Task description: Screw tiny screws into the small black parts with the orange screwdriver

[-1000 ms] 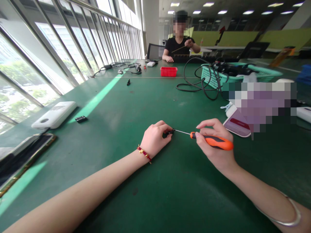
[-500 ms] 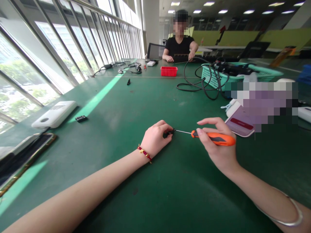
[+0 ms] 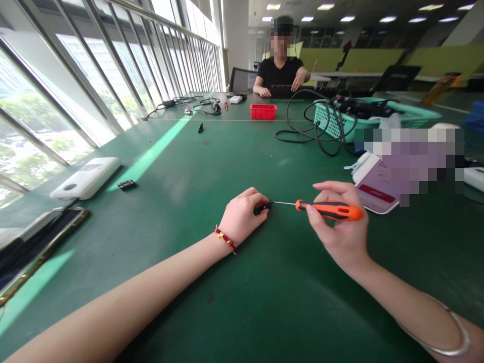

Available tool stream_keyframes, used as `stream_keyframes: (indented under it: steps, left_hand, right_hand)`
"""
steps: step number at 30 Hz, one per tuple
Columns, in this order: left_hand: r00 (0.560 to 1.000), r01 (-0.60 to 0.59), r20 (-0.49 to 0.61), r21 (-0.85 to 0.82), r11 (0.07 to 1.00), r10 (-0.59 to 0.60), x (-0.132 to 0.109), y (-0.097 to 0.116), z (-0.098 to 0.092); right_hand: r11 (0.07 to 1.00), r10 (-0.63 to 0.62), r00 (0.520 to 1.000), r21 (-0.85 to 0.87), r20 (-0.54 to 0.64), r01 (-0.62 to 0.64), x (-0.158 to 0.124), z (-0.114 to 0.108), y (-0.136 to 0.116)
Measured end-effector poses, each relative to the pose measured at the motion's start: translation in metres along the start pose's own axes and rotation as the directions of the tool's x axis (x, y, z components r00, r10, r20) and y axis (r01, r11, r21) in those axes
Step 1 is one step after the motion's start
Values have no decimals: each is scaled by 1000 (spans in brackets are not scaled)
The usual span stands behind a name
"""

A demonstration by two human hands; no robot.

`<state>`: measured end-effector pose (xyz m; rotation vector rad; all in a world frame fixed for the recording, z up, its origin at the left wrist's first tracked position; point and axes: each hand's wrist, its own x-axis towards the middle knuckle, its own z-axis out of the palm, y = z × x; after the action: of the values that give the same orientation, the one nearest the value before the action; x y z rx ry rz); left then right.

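My left hand [image 3: 245, 210] rests on the green table, its fingers closed on a small black part [image 3: 265, 205] that they mostly hide. In my right hand [image 3: 342, 229] is a screwdriver [image 3: 333, 209] with an orange and black handle, lying almost level. Its thin metal shaft points left, and the tip meets the small black part at my left fingertips. My right thumb presses the handle from below while the index finger is raised off it.
At left lie a white power bank [image 3: 86, 177], a phone [image 3: 45, 247] and a small black piece [image 3: 127, 185]. Farther off are a red bin [image 3: 263, 112], black cables [image 3: 298, 136] and a teal basket [image 3: 328, 121]. Another phone [image 3: 378, 186] leans at right. A person [image 3: 282, 73] sits opposite.
The screwdriver handle has turned about its axis and its rear end has risen slightly, with my right fingers shifting on it. My left hand has stayed still. The person's hand opposite has moved a little.
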<state>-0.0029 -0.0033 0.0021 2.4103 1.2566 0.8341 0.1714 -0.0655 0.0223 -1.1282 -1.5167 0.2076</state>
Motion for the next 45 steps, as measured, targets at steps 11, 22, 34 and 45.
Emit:
stream_keyframes:
  steps: [11, 22, 34, 45]
  left_hand:
    - [1000, -1, -5, -4, 1000, 1, 0, 0, 0]
    - [1000, -3, -15, 5, 1000, 3, -1, 1, 0]
    - [999, 1, -40, 6, 1000, 0, 0, 1, 1]
    - [998, 11, -61, 11, 1000, -10, -1, -1, 2]
  right_hand:
    - [998, 42, 998, -43, 36, -41, -1, 0, 0]
    - [993, 115, 983, -51, 139, -109, -3, -1, -3]
    - [982, 187, 963, -6, 194, -190, -2, 4, 8]
    - [995, 23, 1000, -92, -4, -23, -2, -11, -1]
